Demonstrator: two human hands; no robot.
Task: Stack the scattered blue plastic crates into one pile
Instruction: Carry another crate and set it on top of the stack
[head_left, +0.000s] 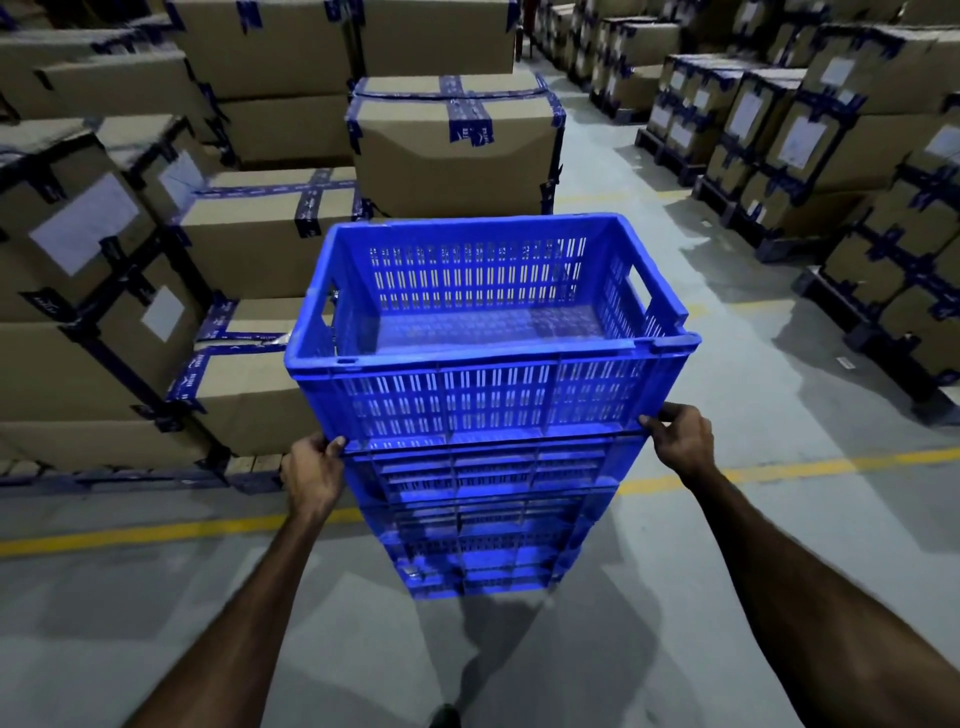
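A tall pile of blue slotted plastic crates (483, 519) stands on the warehouse floor in front of me. The top crate (488, 332) is empty and sits square on the pile. My left hand (314, 475) grips the near left corner at the seam between the top crate and the one below it. At the near right corner of that same seam my right hand (680, 441) curls its fingers over the edge. The lower crates are partly hidden by the top one.
Taped cardboard boxes (452, 145) on pallets stand close behind and to the left of the pile. More boxed pallets (810, 156) line the right side. A yellow floor line (156, 530) runs across under the pile. Grey concrete floor (519, 665) lies between me and the pile.
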